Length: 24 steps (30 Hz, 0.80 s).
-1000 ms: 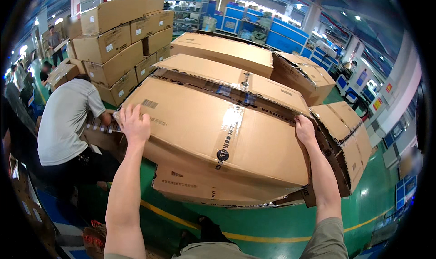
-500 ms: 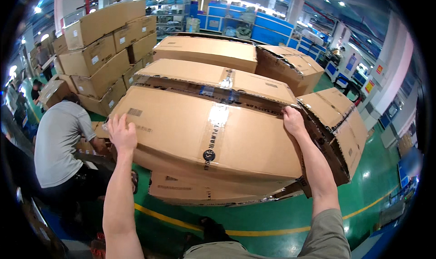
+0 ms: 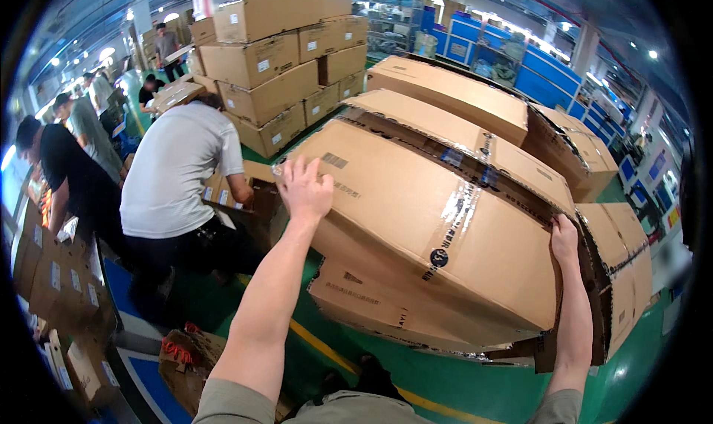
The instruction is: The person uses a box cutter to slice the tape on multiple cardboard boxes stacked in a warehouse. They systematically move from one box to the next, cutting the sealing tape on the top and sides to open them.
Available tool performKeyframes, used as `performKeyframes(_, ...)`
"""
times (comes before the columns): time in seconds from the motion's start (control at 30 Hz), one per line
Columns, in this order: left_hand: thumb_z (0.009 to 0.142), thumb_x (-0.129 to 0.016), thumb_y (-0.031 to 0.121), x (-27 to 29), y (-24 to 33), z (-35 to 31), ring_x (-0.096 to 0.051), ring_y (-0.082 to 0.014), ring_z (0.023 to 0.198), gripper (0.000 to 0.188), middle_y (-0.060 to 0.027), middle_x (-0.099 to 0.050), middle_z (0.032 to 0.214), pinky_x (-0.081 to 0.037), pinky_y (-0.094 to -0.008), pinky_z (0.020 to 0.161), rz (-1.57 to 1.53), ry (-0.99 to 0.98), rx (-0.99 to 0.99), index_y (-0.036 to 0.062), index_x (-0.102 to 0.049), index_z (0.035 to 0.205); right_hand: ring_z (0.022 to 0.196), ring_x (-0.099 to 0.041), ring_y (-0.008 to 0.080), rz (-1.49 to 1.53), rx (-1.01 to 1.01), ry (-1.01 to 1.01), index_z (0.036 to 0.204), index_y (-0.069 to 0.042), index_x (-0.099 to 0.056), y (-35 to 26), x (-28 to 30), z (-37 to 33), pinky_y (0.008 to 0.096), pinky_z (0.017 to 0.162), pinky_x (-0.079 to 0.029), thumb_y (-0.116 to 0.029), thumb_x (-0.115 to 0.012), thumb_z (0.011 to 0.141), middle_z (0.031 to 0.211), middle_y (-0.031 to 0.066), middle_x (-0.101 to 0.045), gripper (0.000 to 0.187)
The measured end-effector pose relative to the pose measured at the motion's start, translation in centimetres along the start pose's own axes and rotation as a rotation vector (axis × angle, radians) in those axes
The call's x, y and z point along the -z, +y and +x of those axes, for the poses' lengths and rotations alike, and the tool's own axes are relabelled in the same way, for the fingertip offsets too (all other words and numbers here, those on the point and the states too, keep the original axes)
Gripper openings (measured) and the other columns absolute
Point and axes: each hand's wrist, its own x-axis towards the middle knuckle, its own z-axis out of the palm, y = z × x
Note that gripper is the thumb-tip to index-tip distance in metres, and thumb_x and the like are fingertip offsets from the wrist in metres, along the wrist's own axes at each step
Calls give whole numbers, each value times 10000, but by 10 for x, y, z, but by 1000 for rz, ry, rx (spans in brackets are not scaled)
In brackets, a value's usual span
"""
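Note:
Right in front of me a large brown cardboard box (image 3: 394, 223), with clear, black-printed tape across its middle, lies aslant on another brown carton (image 3: 356, 294). My left hand (image 3: 306, 190) grips its left end, fingers spread and bent over the corner. At the far right corner, my right hand (image 3: 564, 238) has its fingers curled over the box's edge. Behind it lies a similar long taped box (image 3: 445, 130), with a dark gap between the two. What the undersides rest on is partly hidden.
More large boxes stand behind (image 3: 460, 97) and to the right (image 3: 620, 234). A high carton stack (image 3: 271, 86) rises at the back left. A person in a light grey shirt (image 3: 174, 171) bends close to my left. A carton with red cords (image 3: 186, 357) sits near my left arm.
My view has swung left, so the boxes appear farther right and more people show at the left. Both hands keep their places on the box.

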Motion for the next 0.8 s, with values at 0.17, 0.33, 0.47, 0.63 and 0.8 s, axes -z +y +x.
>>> performKeyframes(0.17,813,-525,317,-2,4,-1,-248,-327,1397,482,-113,-417,1441,-218,-640,1075,13,-15,-2,145,-593,1258,900,-579,424,15,-4,-7,955,46,-571,4,6,-1,428,772,-455,-105,-492,923,934,260,-611,173)
performKeyframes(0.33,802,-538,292,5,12,-4,-291,-354,1365,456,-124,-453,1404,-254,-602,1070,-15,3,33,135,-620,1222,920,-606,363,125,-1,-11,993,63,-561,19,-5,1,401,816,-460,-35,-479,907,955,255,-618,154)
performKeyframes(0.47,803,-540,294,5,9,-4,-272,-353,1374,468,-132,-436,1413,-242,-631,1057,-30,-12,33,136,-606,1238,921,-601,355,153,-27,-30,1014,65,-556,25,-8,4,386,827,-455,-27,-474,910,954,243,-623,161)
performKeyframes(0.63,806,-537,287,3,13,-4,-262,-356,1377,466,-130,-417,1428,-244,-637,1054,-35,-32,43,136,-603,1242,870,-577,356,138,-6,1,960,68,-526,38,-8,3,383,795,-447,-17,-469,902,915,240,-597,117)
performKeyframes(0.8,811,-538,296,7,13,-4,-243,-360,1394,468,-128,-411,1433,-228,-635,1066,-35,-48,52,134,-604,1244,881,-545,386,88,-22,-32,931,75,-492,20,-4,3,396,815,-433,-25,-457,892,913,258,-561,112)
